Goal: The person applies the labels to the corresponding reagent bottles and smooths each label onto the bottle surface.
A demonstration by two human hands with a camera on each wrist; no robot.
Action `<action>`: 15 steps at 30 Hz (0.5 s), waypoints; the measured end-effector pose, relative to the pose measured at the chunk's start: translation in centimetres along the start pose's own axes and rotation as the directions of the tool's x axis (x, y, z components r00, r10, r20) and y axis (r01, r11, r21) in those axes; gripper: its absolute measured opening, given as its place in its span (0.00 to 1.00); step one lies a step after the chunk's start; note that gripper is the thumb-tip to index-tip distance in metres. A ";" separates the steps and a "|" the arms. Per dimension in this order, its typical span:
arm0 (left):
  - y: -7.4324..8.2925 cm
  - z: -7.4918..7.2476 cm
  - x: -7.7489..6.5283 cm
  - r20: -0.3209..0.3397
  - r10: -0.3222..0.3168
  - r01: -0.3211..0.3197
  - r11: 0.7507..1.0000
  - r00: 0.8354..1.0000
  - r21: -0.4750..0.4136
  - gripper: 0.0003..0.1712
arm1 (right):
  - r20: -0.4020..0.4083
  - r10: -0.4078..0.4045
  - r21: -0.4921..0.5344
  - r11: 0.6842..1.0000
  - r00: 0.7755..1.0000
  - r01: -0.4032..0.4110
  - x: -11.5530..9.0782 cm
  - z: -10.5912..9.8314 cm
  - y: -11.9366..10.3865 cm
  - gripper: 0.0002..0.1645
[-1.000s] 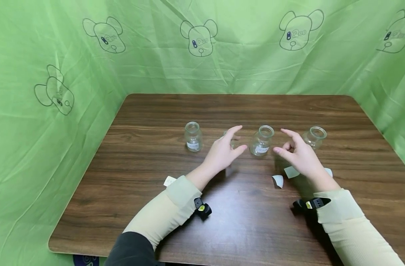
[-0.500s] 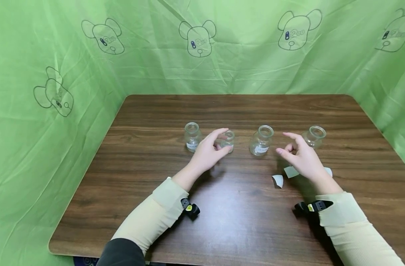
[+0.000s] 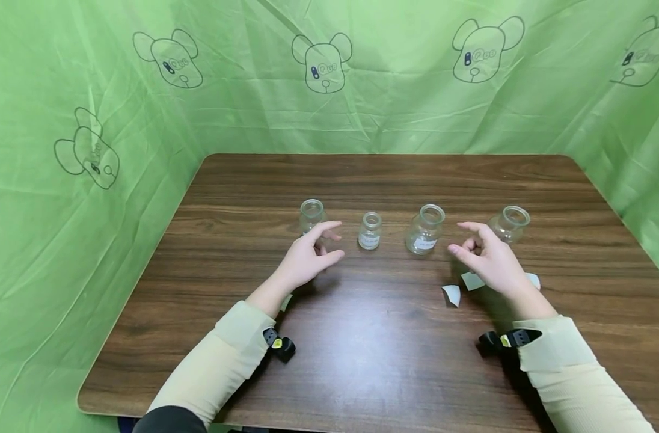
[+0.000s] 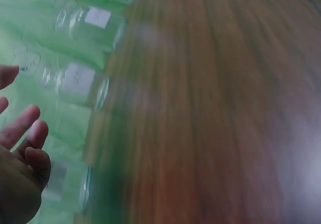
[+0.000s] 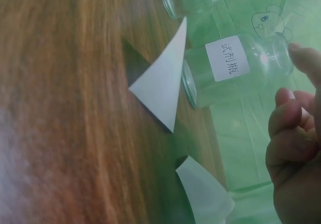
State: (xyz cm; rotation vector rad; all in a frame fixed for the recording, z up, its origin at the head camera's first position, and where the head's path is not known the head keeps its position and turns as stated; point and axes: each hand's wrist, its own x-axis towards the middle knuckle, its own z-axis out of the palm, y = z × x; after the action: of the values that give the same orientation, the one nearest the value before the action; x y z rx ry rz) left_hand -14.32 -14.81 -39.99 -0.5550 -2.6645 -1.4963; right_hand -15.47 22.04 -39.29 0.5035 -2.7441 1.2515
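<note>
My left hand (image 3: pixel 306 257) hovers in front of the leftmost glass jar (image 3: pixel 311 211), thumb and fingers spread apart, holding nothing. It hides much of that jar's lower part. To its right stand a small labelled glass jar (image 3: pixel 370 231) and a wider labelled jar (image 3: pixel 424 233). My right hand (image 3: pixel 489 260) is between the wider jar and the rightmost glass jar (image 3: pixel 512 221), fingers loosely bent and nothing in them. In the right wrist view, handwritten characters show on the wider jar's white label (image 5: pixel 227 58).
Curled pieces of pale paper (image 3: pixel 451 294) lie on the brown wooden table (image 3: pixel 362 361), some partly under my right hand. Another paper scrap (image 3: pixel 286 302) shows beside my left wrist. Green cloth (image 3: pixel 383 114) with mouse-like drawings surrounds the table's back and sides.
My left hand has moved left, from beside the wider jar past the small jar to the leftmost jar, uncovering the small one. My right hand has barely moved.
</note>
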 end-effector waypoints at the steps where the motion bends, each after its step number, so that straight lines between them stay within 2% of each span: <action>1: -0.2 -0.2 -0.2 0.013 -0.007 0.007 1.000 1.000 0.012 0.31 | 0.005 0.001 -0.008 1.000 1.000 -0.001 0.0 0.0 0.0 0.31; 6: -0.8 -1.3 -0.7 0.069 -0.019 0.014 0.997 0.997 0.070 0.32 | 0.016 0.013 -0.035 0.999 1.000 -0.013 -0.1 0.0 0.3 0.30; 11: -1.8 -2.4 -1.3 0.101 -0.020 0.010 0.995 0.995 0.095 0.33 | 0.030 0.020 -0.053 0.998 0.999 -0.018 -0.3 0.0 0.5 0.29; 15: -2.7 -3.5 -2.2 0.130 -0.046 0.032 0.993 0.990 0.111 0.31 | 0.043 0.028 -0.070 0.997 0.999 -0.025 -0.4 0.0 0.5 0.28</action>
State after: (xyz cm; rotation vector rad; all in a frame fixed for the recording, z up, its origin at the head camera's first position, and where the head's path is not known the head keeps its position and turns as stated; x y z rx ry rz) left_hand -13.67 -19.61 -40.81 -0.6192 -2.8525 -1.3587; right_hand -15.28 22.43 -39.78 0.4952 -2.8283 1.1600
